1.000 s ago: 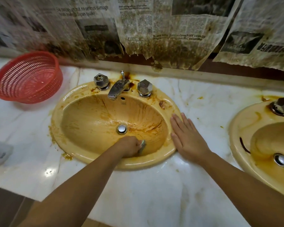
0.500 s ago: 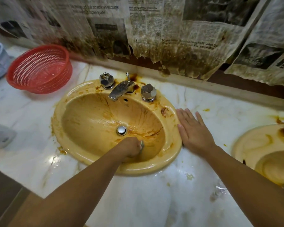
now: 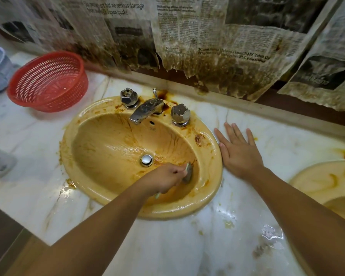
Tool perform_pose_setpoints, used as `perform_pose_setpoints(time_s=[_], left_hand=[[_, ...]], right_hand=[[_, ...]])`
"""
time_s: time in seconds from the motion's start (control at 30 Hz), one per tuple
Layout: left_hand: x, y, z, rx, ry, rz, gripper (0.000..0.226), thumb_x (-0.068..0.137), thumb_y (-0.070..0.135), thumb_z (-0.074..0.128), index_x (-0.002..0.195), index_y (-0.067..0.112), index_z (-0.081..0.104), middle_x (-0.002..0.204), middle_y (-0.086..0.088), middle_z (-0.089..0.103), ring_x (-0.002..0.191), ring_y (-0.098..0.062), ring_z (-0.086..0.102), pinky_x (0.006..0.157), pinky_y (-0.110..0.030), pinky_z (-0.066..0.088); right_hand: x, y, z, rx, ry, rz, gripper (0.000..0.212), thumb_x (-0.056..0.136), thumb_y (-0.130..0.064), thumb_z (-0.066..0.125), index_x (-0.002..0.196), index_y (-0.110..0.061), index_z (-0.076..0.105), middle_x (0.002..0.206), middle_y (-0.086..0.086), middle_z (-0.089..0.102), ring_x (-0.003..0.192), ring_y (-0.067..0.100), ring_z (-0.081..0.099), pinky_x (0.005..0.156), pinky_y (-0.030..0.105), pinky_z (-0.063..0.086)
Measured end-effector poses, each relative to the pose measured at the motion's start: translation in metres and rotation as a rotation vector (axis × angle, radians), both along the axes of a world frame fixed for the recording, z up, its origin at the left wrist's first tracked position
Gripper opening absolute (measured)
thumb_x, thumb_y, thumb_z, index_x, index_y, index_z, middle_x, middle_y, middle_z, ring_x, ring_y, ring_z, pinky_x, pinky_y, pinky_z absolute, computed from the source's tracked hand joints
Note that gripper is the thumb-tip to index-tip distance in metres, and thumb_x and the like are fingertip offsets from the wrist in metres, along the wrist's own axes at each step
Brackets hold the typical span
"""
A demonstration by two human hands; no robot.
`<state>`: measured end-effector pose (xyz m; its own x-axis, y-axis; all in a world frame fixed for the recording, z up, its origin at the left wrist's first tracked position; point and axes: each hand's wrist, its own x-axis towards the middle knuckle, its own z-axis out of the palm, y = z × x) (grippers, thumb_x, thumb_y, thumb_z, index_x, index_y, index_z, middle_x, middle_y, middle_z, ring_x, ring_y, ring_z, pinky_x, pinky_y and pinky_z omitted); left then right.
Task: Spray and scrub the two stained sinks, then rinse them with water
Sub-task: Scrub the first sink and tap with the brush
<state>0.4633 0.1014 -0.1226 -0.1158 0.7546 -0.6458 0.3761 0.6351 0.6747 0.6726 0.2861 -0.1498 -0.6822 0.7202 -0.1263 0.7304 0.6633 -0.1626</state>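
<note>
Yellow oval ceramic sink (image 3: 108, 148) | left hand (image 3: 163, 180) grips grey scrubber (image 3: 188, 173), brown streaks (image 3: 173, 144) just beyond, faucetward | right hand (image 3: 239, 154) flat on white marble counter (image 3: 187, 246)

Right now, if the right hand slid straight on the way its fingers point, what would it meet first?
The right hand would likely cross bare counter and meet the back ledge first, passing right of the tap knob.

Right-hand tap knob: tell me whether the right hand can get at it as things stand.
Probably yes. The right hand lies flat and empty on the counter beside the sink rim, and nothing stands between its fingers and the right-hand tap knob.
</note>
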Motion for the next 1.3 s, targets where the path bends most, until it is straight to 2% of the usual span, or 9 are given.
perform_pose_setpoints(time_s=[0.13, 0.23, 0.37, 0.57, 0.77, 0.93, 1.07, 1.2, 1.3], left_hand=[[-0.005, -0.013, -0.012, -0.021, 0.150, -0.141, 0.037, 0.107, 0.045, 0.046, 0.080, 0.026, 0.065, 0.081, -0.008, 0.060, 0.063, -0.016, 0.050, 0.061, -0.031, 0.039], [-0.015, -0.005, -0.013, -0.240, 0.422, -0.293, 0.039, 0.110, 0.033, 0.039, 0.098, 0.008, 0.067, 0.100, -0.019, 0.065, 0.092, -0.032, 0.060, 0.076, -0.037, 0.043], [0.010, 0.020, 0.009, -0.005, 0.228, -0.126, 0.044, 0.107, 0.034, 0.047, 0.067, 0.016, 0.049, 0.064, -0.002, 0.049, 0.055, -0.017, 0.046, 0.057, -0.031, 0.036], [0.010, -0.005, 0.000, -0.169, 0.349, -0.186, 0.035, 0.109, 0.030, 0.041, 0.081, 0.014, 0.053, 0.086, -0.016, 0.061, 0.068, -0.019, 0.051, 0.061, -0.031, 0.033], [0.030, 0.035, 0.026, 0.092, 0.038, 0.348, 0.038, 0.106, 0.034, 0.047, 0.074, 0.015, 0.055, 0.070, -0.010, 0.051, 0.045, -0.018, 0.039, 0.051, -0.027, 0.033], [0.037, 0.006, 0.009, -0.105, 0.147, 0.201, 0.041, 0.107, 0.031, 0.046, 0.095, -0.001, 0.068, 0.070, -0.017, 0.058, 0.054, -0.025, 0.054, 0.052, -0.033, 0.040], [0.037, 0.027, 0.022, 0.159, 0.018, 0.385, 0.041, 0.106, 0.033, 0.048, 0.071, 0.013, 0.054, 0.068, -0.009, 0.047, 0.042, -0.013, 0.035, 0.053, -0.030, 0.029], [0.037, 0.004, 0.008, -0.021, 0.146, 0.154, 0.039, 0.107, 0.029, 0.047, 0.079, 0.009, 0.065, 0.065, -0.014, 0.053, 0.054, -0.024, 0.051, 0.050, -0.027, 0.033], [0.033, 0.023, 0.024, 0.128, 0.142, 0.195, 0.042, 0.107, 0.028, 0.045, 0.067, 0.015, 0.053, 0.063, -0.003, 0.049, 0.051, -0.017, 0.043, 0.051, -0.028, 0.034]], right_hand=[[-0.001, 0.001, -0.004, 0.012, -0.007, -0.004, 0.061, 0.102, -0.050, -0.002, 0.163, -0.042, -0.001, 0.173, -0.004, -0.002, 0.158, 0.014, -0.012, 0.127, 0.050, -0.008], [-0.001, 0.001, -0.005, 0.011, -0.002, 0.000, 0.060, 0.103, -0.049, -0.001, 0.163, -0.042, -0.001, 0.173, -0.004, -0.002, 0.158, 0.014, -0.012, 0.127, 0.050, -0.008], [-0.001, 0.002, -0.006, 0.023, -0.001, 0.001, 0.061, 0.104, -0.049, -0.001, 0.163, -0.040, 0.000, 0.173, -0.004, -0.001, 0.158, 0.015, -0.012, 0.127, 0.051, -0.007], [-0.002, 0.001, -0.007, 0.034, -0.006, 0.002, 0.060, 0.105, -0.048, 0.000, 0.164, -0.038, 0.000, 0.173, -0.003, -0.001, 0.158, 0.015, -0.013, 0.127, 0.051, -0.008], [-0.002, 0.001, -0.004, 0.022, -0.017, 0.007, 0.062, 0.103, -0.049, -0.003, 0.164, -0.038, -0.001, 0.173, -0.004, -0.003, 0.158, 0.015, -0.014, 0.127, 0.050, -0.008], [-0.002, 0.001, -0.004, 0.024, -0.013, 0.009, 0.062, 0.103, -0.049, -0.003, 0.164, -0.038, 0.000, 0.173, -0.004, -0.002, 0.158, 0.015, -0.014, 0.127, 0.050, -0.008], [-0.003, 0.001, -0.004, 0.028, -0.013, 0.004, 0.061, 0.104, -0.049, -0.002, 0.164, -0.038, 0.001, 0.173, -0.004, -0.002, 0.158, 0.015, -0.013, 0.127, 0.050, -0.008], [-0.003, 0.000, -0.004, 0.027, -0.010, -0.003, 0.058, 0.106, -0.048, 0.000, 0.164, -0.038, 0.001, 0.173, -0.004, -0.002, 0.158, 0.014, -0.013, 0.127, 0.049, -0.009], [-0.003, 0.000, -0.004, 0.031, -0.010, -0.006, 0.058, 0.106, -0.048, 0.000, 0.164, -0.039, 0.000, 0.173, -0.004, -0.001, 0.158, 0.014, -0.012, 0.127, 0.050, -0.008]])
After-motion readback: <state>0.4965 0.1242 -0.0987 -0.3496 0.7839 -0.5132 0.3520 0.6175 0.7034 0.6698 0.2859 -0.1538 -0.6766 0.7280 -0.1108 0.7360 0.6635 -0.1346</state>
